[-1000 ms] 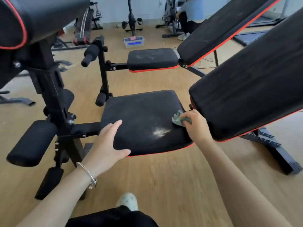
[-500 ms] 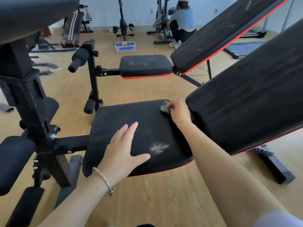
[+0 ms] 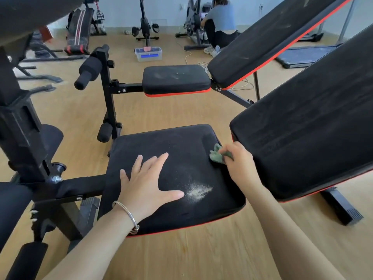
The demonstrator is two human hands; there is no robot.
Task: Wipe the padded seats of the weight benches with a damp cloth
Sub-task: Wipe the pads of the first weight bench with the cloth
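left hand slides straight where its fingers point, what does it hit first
Probably nothing: the left hand has only bare seat pad ahead to its far edge; white smear and cloth lie rightward.

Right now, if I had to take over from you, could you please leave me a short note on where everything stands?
Left hand: open, flat on the near seat.
Right hand: grips the green cloth, pressed on the seat's far right corner beside the tilted backrest.
Done: wiping is under way on this seat; how much is clean I cannot tell.
Left: the white dusty patch near the front right edge, then the next bench's seat, which shows pale smudges.
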